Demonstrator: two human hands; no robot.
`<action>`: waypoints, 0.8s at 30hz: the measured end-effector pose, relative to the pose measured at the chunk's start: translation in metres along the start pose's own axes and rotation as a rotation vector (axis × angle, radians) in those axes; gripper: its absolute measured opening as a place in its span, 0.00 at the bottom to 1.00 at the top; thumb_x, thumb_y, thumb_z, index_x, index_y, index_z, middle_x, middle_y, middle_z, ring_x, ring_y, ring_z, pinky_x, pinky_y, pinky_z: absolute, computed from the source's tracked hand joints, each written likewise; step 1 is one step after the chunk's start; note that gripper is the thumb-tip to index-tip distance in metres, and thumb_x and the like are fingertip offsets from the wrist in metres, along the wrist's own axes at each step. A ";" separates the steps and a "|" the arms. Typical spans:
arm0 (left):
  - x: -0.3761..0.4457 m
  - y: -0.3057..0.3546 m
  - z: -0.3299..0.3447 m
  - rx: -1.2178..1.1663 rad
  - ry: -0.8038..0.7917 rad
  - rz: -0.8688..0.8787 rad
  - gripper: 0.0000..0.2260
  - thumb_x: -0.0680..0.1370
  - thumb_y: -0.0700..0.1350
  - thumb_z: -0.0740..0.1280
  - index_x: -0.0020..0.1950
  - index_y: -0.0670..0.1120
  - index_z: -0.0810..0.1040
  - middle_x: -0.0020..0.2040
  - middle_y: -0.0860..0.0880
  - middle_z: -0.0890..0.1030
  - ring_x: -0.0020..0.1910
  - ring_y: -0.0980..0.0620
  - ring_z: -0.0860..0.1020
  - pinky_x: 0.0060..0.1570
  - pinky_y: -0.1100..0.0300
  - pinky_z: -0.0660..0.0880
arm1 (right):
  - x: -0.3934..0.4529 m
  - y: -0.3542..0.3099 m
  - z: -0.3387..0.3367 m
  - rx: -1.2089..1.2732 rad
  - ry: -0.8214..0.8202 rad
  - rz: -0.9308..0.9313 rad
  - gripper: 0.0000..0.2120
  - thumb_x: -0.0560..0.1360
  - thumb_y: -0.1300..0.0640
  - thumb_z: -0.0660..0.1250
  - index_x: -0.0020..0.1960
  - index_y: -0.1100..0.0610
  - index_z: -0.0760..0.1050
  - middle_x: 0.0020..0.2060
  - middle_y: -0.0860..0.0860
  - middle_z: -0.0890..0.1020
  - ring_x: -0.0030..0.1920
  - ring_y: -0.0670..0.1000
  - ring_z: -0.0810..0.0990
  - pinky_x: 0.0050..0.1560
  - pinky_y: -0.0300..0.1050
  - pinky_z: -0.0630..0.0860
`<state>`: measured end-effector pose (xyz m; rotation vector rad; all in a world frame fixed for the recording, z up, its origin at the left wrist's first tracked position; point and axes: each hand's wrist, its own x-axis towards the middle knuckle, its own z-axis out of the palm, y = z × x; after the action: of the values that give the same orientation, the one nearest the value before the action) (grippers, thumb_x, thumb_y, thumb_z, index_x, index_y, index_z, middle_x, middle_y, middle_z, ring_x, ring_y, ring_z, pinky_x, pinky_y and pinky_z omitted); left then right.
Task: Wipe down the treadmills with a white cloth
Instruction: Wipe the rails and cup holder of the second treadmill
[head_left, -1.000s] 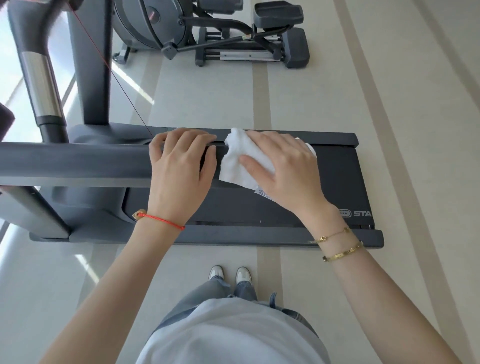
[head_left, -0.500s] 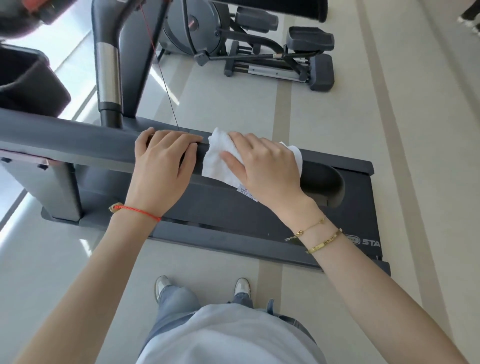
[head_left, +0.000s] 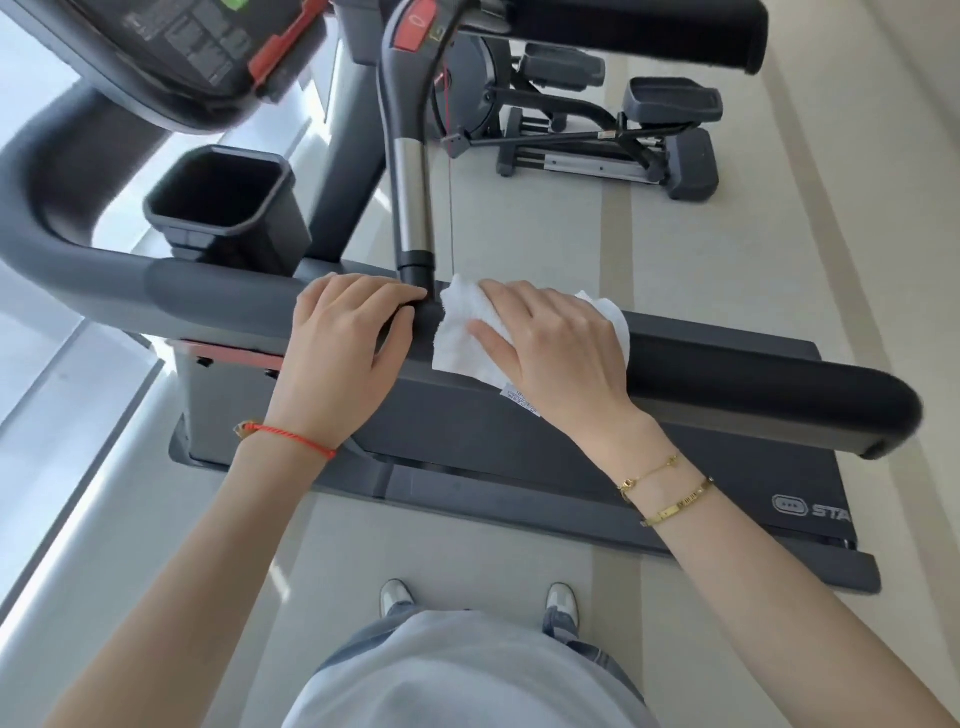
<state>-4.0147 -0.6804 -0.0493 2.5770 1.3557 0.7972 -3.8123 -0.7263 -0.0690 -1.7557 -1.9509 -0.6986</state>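
A: How is the cloth (head_left: 462, 338) expected to handle?

B: It is judged to be light, soft and limp, since it is draped over the round side rail (head_left: 727, 384) of the treadmill (head_left: 779, 499) and follows its curve. No firm pinch is needed; it is best taken with a flat palm and spread fingers, so that it is pressed to the rail and dragged along without bunching. A small label is seen at its lower edge, at about 6 o'clock from the palm.

A: Where is the cloth placed relative to the right hand (head_left: 550, 353)?

B: It is lying directly under that hand. The hand is laid flat and fairly wide over it, and the cloth is held down against the rail rather than gripped. White folds are left showing at 9 o'clock of the fingers and a corner at 2 o'clock, past the knuckles.

A: And the left hand (head_left: 343, 348)?

B: It is curled over the same rail just beside the cloth, at 9 o'clock from it, with nothing else held. Its fingertips are set against the foot of the upright handle (head_left: 413, 208). Whether the cloth is touched by them cannot be told.

A: What is to be minded?

B: The rail looks smooth, so the cloth could be expected to slide easily. The padded black part at 3 o'clock may drag more.
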 end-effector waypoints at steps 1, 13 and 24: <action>0.000 -0.011 -0.004 -0.006 -0.001 0.006 0.11 0.82 0.41 0.61 0.60 0.48 0.80 0.56 0.52 0.82 0.59 0.47 0.76 0.68 0.52 0.63 | 0.004 -0.011 0.003 0.009 -0.010 -0.001 0.20 0.83 0.43 0.53 0.58 0.53 0.78 0.41 0.46 0.81 0.38 0.50 0.79 0.40 0.42 0.72; -0.006 -0.130 -0.057 -0.018 0.004 -0.034 0.11 0.81 0.43 0.61 0.61 0.47 0.79 0.58 0.51 0.81 0.61 0.47 0.74 0.67 0.52 0.63 | 0.065 -0.126 0.031 0.032 -0.104 -0.010 0.22 0.83 0.42 0.52 0.64 0.54 0.76 0.50 0.47 0.82 0.48 0.49 0.81 0.51 0.43 0.75; -0.007 -0.188 -0.083 -0.051 -0.005 -0.123 0.10 0.81 0.40 0.62 0.58 0.43 0.80 0.56 0.47 0.82 0.58 0.44 0.77 0.65 0.46 0.68 | 0.118 -0.200 0.053 0.100 -0.183 -0.013 0.26 0.82 0.39 0.50 0.65 0.55 0.76 0.44 0.48 0.82 0.42 0.51 0.81 0.43 0.44 0.76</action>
<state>-4.1968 -0.5860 -0.0454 2.4285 1.4560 0.7934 -4.0229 -0.6165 -0.0553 -1.8018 -2.0800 -0.4492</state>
